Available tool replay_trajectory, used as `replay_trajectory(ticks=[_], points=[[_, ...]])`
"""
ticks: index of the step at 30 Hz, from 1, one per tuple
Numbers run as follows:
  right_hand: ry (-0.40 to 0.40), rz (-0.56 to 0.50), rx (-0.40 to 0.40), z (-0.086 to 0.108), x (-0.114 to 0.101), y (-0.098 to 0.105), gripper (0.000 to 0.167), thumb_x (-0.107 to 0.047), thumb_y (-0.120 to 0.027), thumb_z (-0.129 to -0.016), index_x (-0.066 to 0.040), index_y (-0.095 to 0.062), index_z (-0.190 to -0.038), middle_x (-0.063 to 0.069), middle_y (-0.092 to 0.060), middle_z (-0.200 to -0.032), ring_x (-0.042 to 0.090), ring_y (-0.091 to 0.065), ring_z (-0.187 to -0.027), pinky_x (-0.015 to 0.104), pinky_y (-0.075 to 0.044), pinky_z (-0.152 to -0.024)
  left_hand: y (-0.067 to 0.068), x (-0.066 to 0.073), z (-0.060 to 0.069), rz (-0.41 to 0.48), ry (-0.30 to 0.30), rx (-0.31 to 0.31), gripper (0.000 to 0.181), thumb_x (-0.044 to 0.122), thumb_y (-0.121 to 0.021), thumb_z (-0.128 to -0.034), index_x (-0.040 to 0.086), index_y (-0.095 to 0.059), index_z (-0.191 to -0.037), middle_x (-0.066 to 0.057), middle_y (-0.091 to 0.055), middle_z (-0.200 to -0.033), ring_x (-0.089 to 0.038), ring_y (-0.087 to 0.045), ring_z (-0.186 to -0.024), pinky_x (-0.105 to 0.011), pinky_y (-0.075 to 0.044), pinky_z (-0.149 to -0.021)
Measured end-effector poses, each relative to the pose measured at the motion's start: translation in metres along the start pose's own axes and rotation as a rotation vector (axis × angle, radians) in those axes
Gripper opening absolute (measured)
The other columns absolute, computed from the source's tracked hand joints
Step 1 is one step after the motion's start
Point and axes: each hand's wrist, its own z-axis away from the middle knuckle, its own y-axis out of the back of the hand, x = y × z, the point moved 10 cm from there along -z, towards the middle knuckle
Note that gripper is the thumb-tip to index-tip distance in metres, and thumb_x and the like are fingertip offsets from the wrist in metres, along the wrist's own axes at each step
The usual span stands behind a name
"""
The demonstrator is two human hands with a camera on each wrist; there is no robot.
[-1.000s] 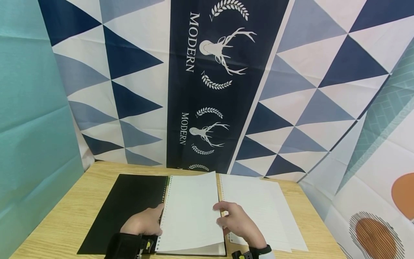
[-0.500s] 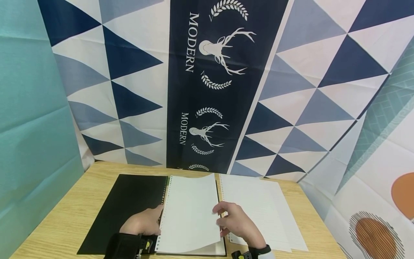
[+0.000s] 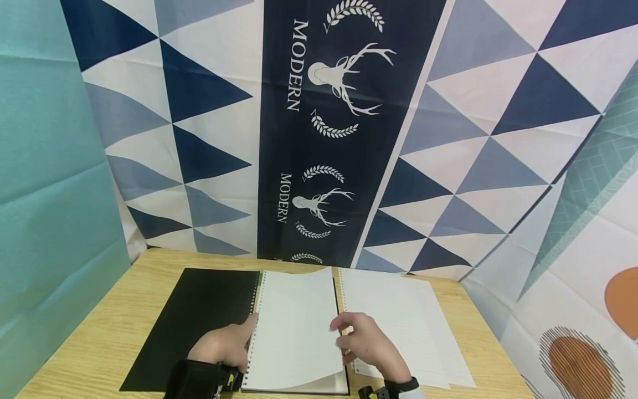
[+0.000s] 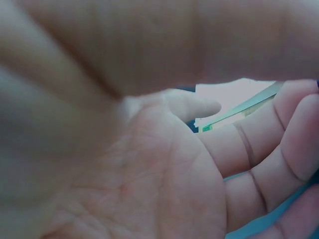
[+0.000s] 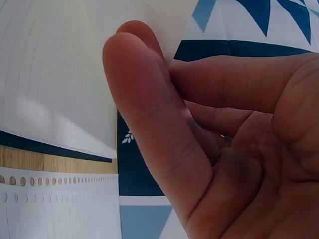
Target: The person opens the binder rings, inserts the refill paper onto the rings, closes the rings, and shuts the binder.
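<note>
A ring-bound notebook lies spread, its black cover (image 3: 204, 310) on the left and white punched sheets (image 3: 294, 327) on the right. At the binding my left hand (image 3: 221, 346) rests with bent fingers, one fingertip touching the punched edge of the top sheet; its palm and loosely bent fingers (image 4: 249, 144) fill much of the left wrist view. My right hand (image 3: 369, 343) pinches the top sheet's right edge, whose lower corner stands slightly raised. In the right wrist view the fingers (image 5: 154, 109) meet beside the lined page (image 5: 50, 74).
Loose punched sheets (image 3: 399, 327) overlap to the right of the notebook, partly beside my right hand. The wooden table (image 3: 104, 327) ends at a patterned cloth backdrop (image 3: 309, 133), with a teal cloth (image 3: 55, 166) on the left.
The top sheet's upper right corner has dropped slightly and its right edge has shifted a little left. My left fingertip has moved right onto the punched edge. The right hand keeps its pinch.
</note>
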Motion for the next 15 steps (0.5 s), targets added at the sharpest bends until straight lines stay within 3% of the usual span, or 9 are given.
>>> replay_trajectory(ticks=[3,15], points=[[0.005,0.014,0.004,0.0003,0.0,0.0009,0.027,0.01,-0.062,-0.086,0.005,-0.066,-0.113,0.023,-0.062,-0.11,0.017,-0.061,-0.064,0.036,-0.06,-0.055,-0.0012,0.0006,0.001,-0.016,0.012,-0.002,0.108,-0.014,-0.075,-0.0652,0.006,-0.025,-0.159,-0.009,-0.062,-0.079,-0.027,-0.056,-0.072,-0.037,-0.038,-0.062],[-0.023,0.043,0.001,0.0,0.005,0.0023,0.026,0.008,-0.063,-0.087,0.005,-0.067,-0.112,0.017,-0.063,-0.103,0.017,-0.063,-0.063,0.036,-0.059,-0.053,-0.0055,-0.0011,-0.0012,-0.06,0.063,-0.036,0.103,-0.011,-0.081,-0.0643,0.008,-0.037,-0.155,-0.015,-0.069,-0.113,-0.028,-0.055,-0.09,-0.045,-0.045,-0.077]])
